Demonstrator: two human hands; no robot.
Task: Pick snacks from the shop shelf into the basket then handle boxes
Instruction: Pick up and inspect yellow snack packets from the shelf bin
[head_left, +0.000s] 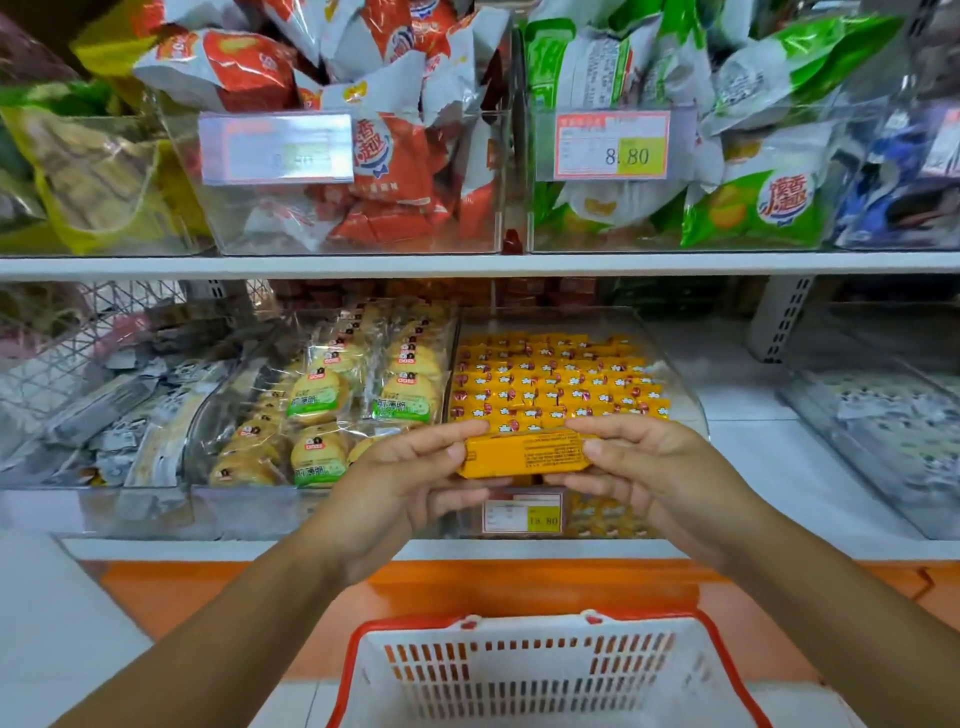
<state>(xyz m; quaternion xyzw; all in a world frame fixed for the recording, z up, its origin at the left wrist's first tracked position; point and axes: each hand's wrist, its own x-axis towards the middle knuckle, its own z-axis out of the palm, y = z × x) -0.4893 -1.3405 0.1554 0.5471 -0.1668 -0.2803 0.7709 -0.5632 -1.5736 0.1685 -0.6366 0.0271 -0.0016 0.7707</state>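
Note:
A flat yellow snack packet (524, 453) with small red print is held level in front of the lower shelf. My left hand (410, 478) grips its left end and my right hand (649, 467) grips its right end, fingers curled over the top edge. Directly behind it stands a clear bin (675, 364) filled with several rows of the same yellow packets (556, 379). Below my arms sits a white plastic basket (540, 670) with a red rim; the part of its inside that I see holds nothing.
To the left, clear bins hold round cakes in green-labelled wrappers (322, 410) and grey packets (130, 415). The upper shelf (467, 264) carries bins of red (374, 156) and green (727, 156) snack bags with price tags. An orange base strip (519, 582) runs below the shelf.

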